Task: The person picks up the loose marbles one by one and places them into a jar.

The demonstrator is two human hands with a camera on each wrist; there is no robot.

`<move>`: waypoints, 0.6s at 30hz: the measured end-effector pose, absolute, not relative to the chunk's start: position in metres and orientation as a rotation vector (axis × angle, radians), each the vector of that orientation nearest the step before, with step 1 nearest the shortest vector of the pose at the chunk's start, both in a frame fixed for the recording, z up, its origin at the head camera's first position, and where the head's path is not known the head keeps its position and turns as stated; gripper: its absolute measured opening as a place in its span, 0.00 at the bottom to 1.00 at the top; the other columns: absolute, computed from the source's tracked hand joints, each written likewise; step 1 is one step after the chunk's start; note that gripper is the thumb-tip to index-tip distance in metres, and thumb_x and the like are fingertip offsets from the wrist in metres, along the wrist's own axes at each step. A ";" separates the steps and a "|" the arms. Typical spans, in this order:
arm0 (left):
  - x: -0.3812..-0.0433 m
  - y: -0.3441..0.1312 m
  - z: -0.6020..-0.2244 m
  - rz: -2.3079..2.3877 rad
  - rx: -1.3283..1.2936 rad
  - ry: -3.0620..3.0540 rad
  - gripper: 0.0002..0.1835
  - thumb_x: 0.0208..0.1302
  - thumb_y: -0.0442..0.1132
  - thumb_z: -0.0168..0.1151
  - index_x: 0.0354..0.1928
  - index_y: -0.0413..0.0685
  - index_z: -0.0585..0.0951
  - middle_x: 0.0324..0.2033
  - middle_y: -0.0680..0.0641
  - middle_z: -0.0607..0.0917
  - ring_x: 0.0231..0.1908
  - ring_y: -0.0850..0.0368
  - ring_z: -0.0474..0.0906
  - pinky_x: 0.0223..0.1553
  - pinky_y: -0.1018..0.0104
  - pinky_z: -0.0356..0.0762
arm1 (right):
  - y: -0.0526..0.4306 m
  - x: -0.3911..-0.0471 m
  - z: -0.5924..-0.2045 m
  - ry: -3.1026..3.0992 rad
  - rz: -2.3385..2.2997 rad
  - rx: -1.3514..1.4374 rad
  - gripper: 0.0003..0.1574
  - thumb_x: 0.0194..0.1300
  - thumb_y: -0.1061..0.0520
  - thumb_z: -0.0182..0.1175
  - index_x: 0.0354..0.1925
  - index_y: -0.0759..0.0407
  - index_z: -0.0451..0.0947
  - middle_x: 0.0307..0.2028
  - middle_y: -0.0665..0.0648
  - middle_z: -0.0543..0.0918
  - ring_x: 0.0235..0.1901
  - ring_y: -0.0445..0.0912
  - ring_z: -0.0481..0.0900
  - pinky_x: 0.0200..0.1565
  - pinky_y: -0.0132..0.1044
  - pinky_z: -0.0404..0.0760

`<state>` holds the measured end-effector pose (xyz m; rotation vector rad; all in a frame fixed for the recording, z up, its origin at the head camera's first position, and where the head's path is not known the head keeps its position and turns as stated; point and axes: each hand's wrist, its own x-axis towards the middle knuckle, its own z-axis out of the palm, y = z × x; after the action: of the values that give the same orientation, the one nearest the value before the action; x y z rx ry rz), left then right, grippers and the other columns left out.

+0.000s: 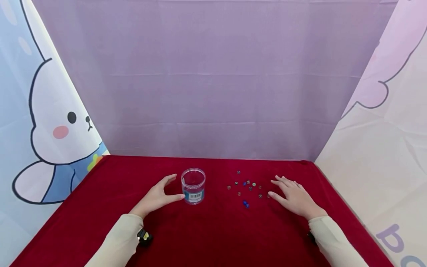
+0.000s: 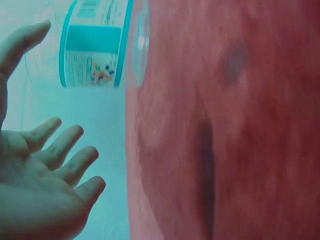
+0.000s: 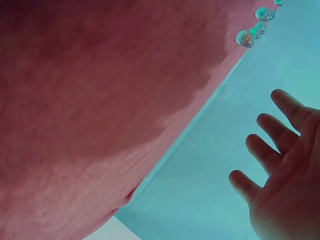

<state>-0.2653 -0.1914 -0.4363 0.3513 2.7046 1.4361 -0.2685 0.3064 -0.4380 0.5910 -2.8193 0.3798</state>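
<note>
A clear plastic jar [image 1: 193, 185] with a barcode label stands upright and uncovered on the red cloth. My left hand [image 1: 161, 195] is just left of it, thumb and fingers spread apart; whether the thumb tip touches the jar I cannot tell. The left wrist view shows the jar's blue and white label [image 2: 93, 40] above the spread fingers [image 2: 75, 165]. To the right of the jar lie several scattered glass marbles [image 1: 254, 184], mostly clear, with a few blue ones [image 1: 245, 203]. Beside the rightmost marbles is my right hand [image 1: 295, 196], its fingers extended and holding nothing.
Red cloth [image 1: 213, 237] covers the table. A plain purple curtain [image 1: 213, 81] hangs behind its far edge. Printed cloth panels flank it, one with a cartoon rabbit [image 1: 60, 118] on the left and a pale one [image 1: 383, 155] on the right.
</note>
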 end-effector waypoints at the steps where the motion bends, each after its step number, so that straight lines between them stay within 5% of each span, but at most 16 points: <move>1: -0.266 -0.189 -0.437 1.480 0.340 2.668 0.52 0.56 0.57 0.75 0.76 0.50 0.58 0.73 0.41 0.63 0.71 0.37 0.56 0.62 0.36 0.66 | 0.305 -0.269 -0.438 -2.817 0.378 0.597 0.40 0.71 0.32 0.55 0.67 0.58 0.74 0.70 0.64 0.68 0.70 0.63 0.62 0.66 0.67 0.57; 18: -0.274 -0.151 -0.449 1.854 0.178 2.368 0.50 0.57 0.47 0.76 0.76 0.47 0.57 0.69 0.38 0.67 0.67 0.39 0.60 0.62 0.33 0.64 | 0.292 -0.273 -0.444 -2.795 0.391 0.664 0.37 0.71 0.34 0.56 0.65 0.57 0.75 0.68 0.62 0.70 0.69 0.61 0.64 0.66 0.64 0.59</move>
<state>-0.2739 -0.1510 -0.4492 0.1777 2.3681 1.8542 -0.2735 0.2925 -0.4435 0.6639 -2.7954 0.3907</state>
